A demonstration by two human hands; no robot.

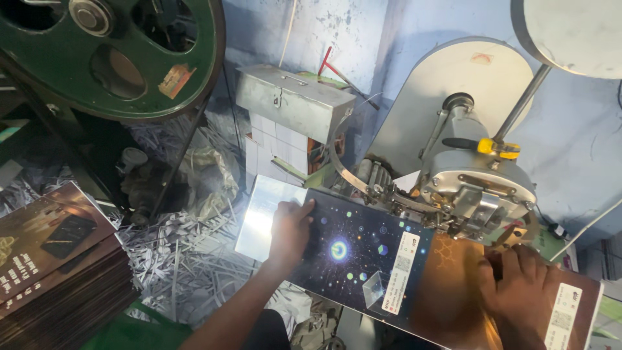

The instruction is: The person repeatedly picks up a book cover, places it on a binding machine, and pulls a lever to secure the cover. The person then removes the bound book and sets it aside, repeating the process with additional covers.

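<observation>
Left hand (289, 228) lies open, palm down, on the dark booklet cover (363, 253). Cover lies flat on the metal plate (259, 214), one edge under the stitcher head (476, 188). Right hand (518, 285) presses flat on the brown end of the cover; its fingertips seem just beside the head. Booklet stack (58, 259) at far left, paper shreds (181, 259) below.

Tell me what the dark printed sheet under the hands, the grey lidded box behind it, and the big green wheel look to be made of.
Dark printed sheet: likely glossy coated card; it lies stiff and reflects light. Grey lidded box: looks like dull sheet metal, with folded edges and a clasp. Big green wheel: probably painted cast metal, thick-rimmed and scuffed. The left hand and right hand press the sheet flat.
</observation>
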